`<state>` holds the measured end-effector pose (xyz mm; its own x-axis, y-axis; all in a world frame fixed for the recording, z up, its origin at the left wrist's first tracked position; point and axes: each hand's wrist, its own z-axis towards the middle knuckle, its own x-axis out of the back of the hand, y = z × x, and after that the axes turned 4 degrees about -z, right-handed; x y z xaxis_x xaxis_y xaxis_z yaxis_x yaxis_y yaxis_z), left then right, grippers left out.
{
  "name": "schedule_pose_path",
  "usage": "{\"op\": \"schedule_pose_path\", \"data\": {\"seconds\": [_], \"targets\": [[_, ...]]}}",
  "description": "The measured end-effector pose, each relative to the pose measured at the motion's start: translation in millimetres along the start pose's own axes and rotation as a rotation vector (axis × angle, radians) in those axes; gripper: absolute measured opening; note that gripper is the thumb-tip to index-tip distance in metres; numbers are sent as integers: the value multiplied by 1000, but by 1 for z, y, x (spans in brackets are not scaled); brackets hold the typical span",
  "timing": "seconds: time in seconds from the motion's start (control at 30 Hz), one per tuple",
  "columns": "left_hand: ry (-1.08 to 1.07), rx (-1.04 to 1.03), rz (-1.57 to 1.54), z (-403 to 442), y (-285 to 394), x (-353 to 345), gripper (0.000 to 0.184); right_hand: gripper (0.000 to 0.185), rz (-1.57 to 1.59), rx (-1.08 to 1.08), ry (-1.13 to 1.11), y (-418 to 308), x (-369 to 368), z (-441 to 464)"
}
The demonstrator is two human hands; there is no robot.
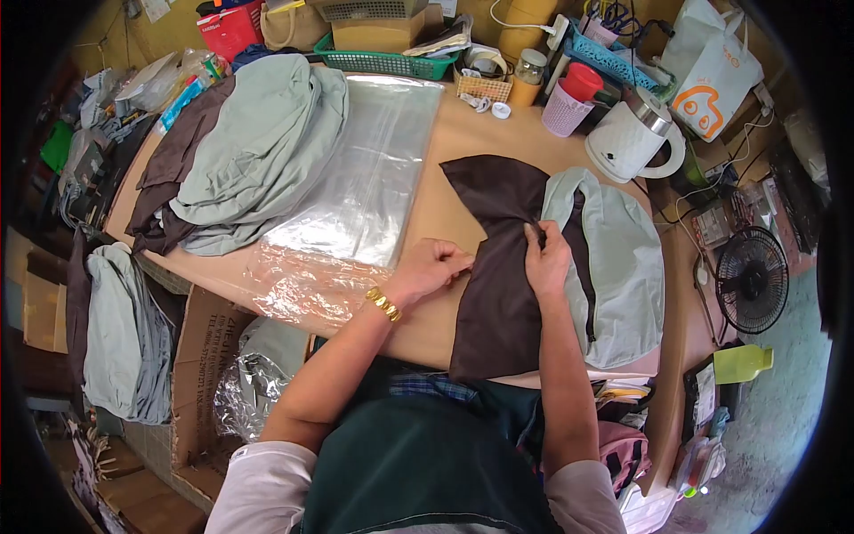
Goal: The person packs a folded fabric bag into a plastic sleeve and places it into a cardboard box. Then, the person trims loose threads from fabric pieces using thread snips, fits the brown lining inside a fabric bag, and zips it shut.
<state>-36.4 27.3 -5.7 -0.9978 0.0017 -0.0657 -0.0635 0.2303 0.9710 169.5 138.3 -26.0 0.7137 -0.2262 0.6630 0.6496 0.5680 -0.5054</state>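
Note:
A dark brown cloth [498, 311] lies spread on the table in front of me, joined or overlapped on its right by a pale grey-green cloth [623, 267]. A dark strip runs along the pale part. My left hand [436, 269], with a gold watch or bracelet at the wrist, pinches the left edge of the brown cloth. Higher up and to the right, my right hand [547, 260] grips a gathered fold of the same cloth between thumb and fingers. Creases fan out from that grip. The fingertips of both hands are partly hidden.
Clear plastic bags [374, 178] lie left of my hands, beside a pile of pale green and brown cloth [258, 151]. A white kettle [630, 133], pink cup [566, 109] and green basket [391, 62] line the back. A fan [752, 280] stands right; a cardboard box [203, 383] sits below left.

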Motion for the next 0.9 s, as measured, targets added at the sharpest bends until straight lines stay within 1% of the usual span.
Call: {"op": "schedule_pose_path", "data": {"seconds": [0.07, 0.13, 0.17, 0.23, 0.27, 0.3, 0.33, 0.37, 0.43, 0.47, 0.5, 0.57, 0.6, 0.73, 0.8, 0.83, 0.9], "targets": [[20, -4, -24, -6, -8, 9, 19, 22, 75, -90, 73, 2, 1, 1], [62, -12, -135, -6, -23, 21, 22, 21, 105, -82, 102, 1, 2, 1], [65, -14, -134, -8, -17, 19, 22, 21, 133, -78, 135, 1, 2, 1], [238, 44, -288, -13, 2, 8, 29, 21, 139, -87, 135, 0, 2, 1], [241, 44, -288, -7, 0, 2, 29, 22, 142, -96, 134, 0, 1, 1], [244, -65, -152, 0, -4, -7, 34, 22, 144, -95, 133, 0, 1, 1], [246, -172, -15, 5, -8, -12, 44, 22, 144, -89, 132, 0, 1, 2], [246, -170, -16, 7, -6, -14, 44, 22, 142, -84, 131, 0, 1, 1], [-9, -24, -59, 12, 1, -16, 46, 22, 144, -97, 120, -1, 1, 0], [27, 26, -144, 13, -3, -16, 35, 22, 146, -108, 111, -1, 2, 1], [23, 24, -145, 16, -8, -14, 35, 22, 143, -108, 113, 0, 2, 1], [67, -32, -332, 19, -14, -9, 23, 22, 133, -99, 131, 1, 1, 0], [105, -31, -315, 17, -15, -8, 16, 22, 133, -99, 131, 2, 0, 0], [142, 8, -401, 15, -21, -2, 16, 23, 175, -117, 110, 1, 1, 0], [203, -15, -695, 15, -21, -2, 17, 22, 163, -123, 108, 1, 2, 1], [200, -15, -695, 15, -21, -1, 17, 22, 156, -109, 115, 2, 1, 1], [239, 61, -854, 14, -15, 3, 25, 22, 147, -97, 125, 1, 1, 1]]}}
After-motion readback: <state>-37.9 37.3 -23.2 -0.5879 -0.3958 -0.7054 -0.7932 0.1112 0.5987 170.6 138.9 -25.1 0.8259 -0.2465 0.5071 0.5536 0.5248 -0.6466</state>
